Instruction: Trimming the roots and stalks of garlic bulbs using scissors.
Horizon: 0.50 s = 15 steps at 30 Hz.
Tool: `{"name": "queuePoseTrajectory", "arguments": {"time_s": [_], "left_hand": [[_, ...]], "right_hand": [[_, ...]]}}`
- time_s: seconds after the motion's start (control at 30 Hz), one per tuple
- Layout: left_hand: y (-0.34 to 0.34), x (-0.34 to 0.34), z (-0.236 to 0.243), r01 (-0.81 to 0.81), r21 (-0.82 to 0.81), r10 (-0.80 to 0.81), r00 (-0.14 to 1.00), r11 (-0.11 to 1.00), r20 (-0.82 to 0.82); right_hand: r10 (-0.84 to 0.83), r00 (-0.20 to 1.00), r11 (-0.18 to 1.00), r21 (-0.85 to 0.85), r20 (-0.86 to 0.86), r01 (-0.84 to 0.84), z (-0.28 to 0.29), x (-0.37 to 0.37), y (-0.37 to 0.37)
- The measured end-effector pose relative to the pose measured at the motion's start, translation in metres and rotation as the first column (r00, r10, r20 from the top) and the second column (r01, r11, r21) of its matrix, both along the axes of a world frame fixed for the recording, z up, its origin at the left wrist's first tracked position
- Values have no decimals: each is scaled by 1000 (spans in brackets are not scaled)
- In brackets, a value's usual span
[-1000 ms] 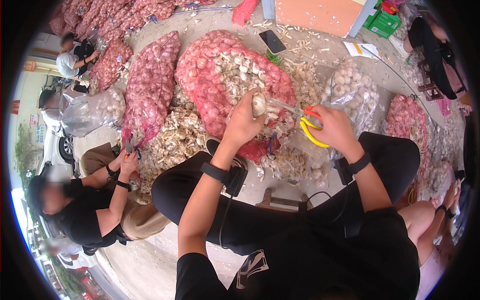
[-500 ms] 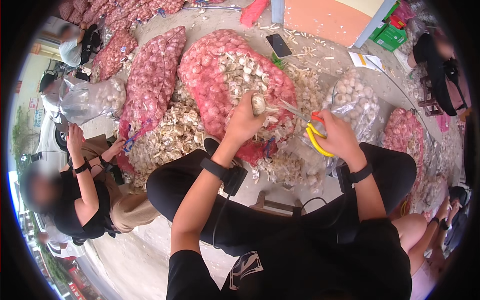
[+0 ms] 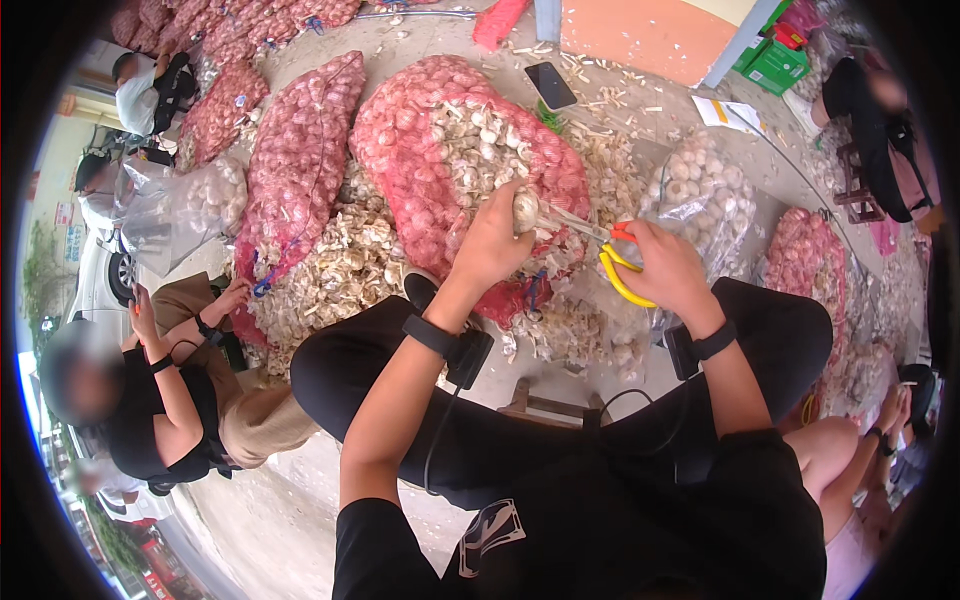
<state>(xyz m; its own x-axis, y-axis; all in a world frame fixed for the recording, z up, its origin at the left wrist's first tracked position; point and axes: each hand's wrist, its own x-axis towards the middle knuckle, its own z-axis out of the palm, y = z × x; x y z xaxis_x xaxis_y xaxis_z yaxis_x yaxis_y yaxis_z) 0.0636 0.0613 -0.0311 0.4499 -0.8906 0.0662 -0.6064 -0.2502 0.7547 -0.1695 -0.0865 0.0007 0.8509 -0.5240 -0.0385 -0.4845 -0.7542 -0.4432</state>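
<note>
Closed around a garlic bulb (image 3: 525, 211), my left hand (image 3: 490, 245) holds it above an open red mesh sack (image 3: 400, 150) full of garlic. My right hand (image 3: 672, 268) grips scissors (image 3: 622, 277) with yellow and red handles. Their blades point left and reach the stem side of the bulb; whether they touch the stem I cannot make out. Loose bulbs show in the sack's mouth just beyond my left hand. To the right of the sack, a clear plastic bag (image 3: 705, 190) holds pale trimmed bulbs.
Dry garlic scraps (image 3: 340, 265) cover the floor around the sacks. Another full mesh sack (image 3: 305, 150) lies to the left. A phone (image 3: 551, 86) lies beyond the open sack. At the left, a co-worker (image 3: 165, 400) sits close by; a green box (image 3: 778, 68) stands far right.
My right hand has brought the scissors left, so their blades are now up at the bulb's stem. My left hand keeps the bulb, moved slightly.
</note>
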Motion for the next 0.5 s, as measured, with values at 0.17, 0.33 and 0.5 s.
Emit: {"name": "queuePoseTrajectory", "arguments": {"time_s": [0.17, 0.33, 0.5], "left_hand": [[-1, 4, -4, 104, -7, -104, 986, 995, -133], [-1, 11, -7, 126, 26, -102, 895, 992, -433], [-2, 7, 5, 37, 106, 61, 611, 994, -789]], "right_hand": [[4, 998, 1000, -5, -59, -4, 5, 0, 0], [15, 998, 999, -35, -64, -17, 11, 0, 0], [14, 996, 1000, 11, -91, -13, 14, -3, -4]]}}
